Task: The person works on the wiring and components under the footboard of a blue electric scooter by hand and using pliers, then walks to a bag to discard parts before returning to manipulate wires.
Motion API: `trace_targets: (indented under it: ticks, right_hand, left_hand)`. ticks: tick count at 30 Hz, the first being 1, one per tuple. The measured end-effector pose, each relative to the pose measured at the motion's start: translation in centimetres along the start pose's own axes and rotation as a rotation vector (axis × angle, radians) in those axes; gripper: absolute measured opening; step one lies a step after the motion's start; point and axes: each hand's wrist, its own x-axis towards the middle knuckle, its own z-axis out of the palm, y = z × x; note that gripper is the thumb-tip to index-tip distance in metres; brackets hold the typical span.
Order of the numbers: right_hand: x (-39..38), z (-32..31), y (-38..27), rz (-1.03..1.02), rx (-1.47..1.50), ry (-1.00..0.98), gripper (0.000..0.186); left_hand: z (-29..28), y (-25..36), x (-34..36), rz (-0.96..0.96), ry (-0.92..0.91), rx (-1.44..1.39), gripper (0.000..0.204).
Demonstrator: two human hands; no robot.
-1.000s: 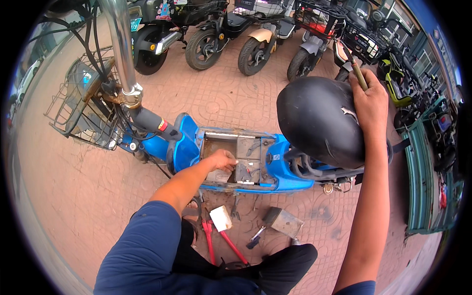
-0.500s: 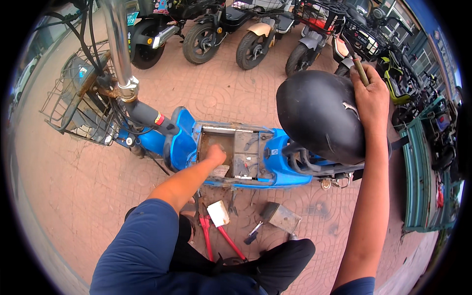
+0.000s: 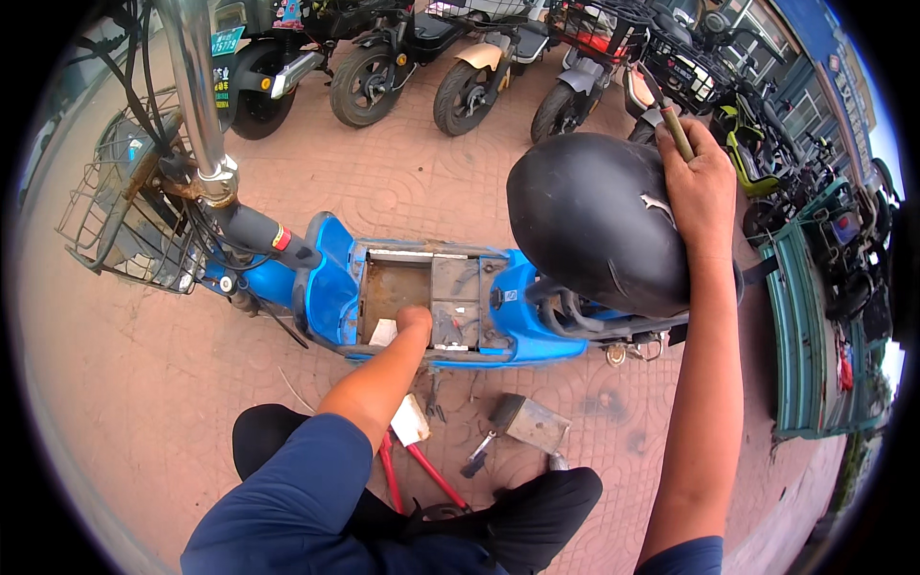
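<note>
My left hand (image 3: pixel 414 321) reaches into the open floor compartment (image 3: pixel 398 278) of a blue electric scooter. Its fingers point down and are hidden behind the back of the hand, so their grip does not show. Beside it a pale flat piece (image 3: pixel 383 333) lies at the compartment's near edge; I cannot tell whether the hand touches it. My right hand (image 3: pixel 701 187) rests against the scooter's torn black seat (image 3: pixel 599 220). It is closed on a screwdriver-like tool (image 3: pixel 678 137) with an olive handle and a dark shaft, pointing up and away.
On the paving before me lie red-handled bolt cutters (image 3: pixel 431 470), a white block (image 3: pixel 410 420), a small dark-handled tool (image 3: pixel 477 456) and a grey box (image 3: pixel 537 424). Parked scooters (image 3: pixel 470 96) line the far side. A green cargo cart (image 3: pixel 800 326) stands right, a wire basket (image 3: pixel 115 230) left.
My left hand has come nearer to me, toward the compartment's near edge, and the pale piece now shows left of it. My right hand stays at the seat with the tool. The whole view has shifted slightly.
</note>
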Motion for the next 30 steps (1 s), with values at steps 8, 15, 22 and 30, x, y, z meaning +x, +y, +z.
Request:
trace_targets:
  ticks: [8,15,22,30]
  right_hand:
    - [-0.4,0.6,0.6,-0.052,-0.102,0.050,0.027]
    - [0.0,0.7,0.0,-0.045,-0.060,0.027,0.030]
    - [-0.1,0.5,0.5,-0.021,0.006,0.033,0.032]
    - [0.0,0.2,-0.6,-0.022,-0.017,0.026,0.032]
  left_hand:
    - [-0.6,1.2,-2.5,0.532,-0.071,1.076,0.027]
    - [-3.0,1.2,-4.1,0.429,-0.075,0.930,0.029]
    - [-5.3,0.6,-5.4,-0.060,-0.280,-0.593,0.027]
    - [-6.6,-0.9,-4.7,0.190,-0.292,-0.432,0.016]
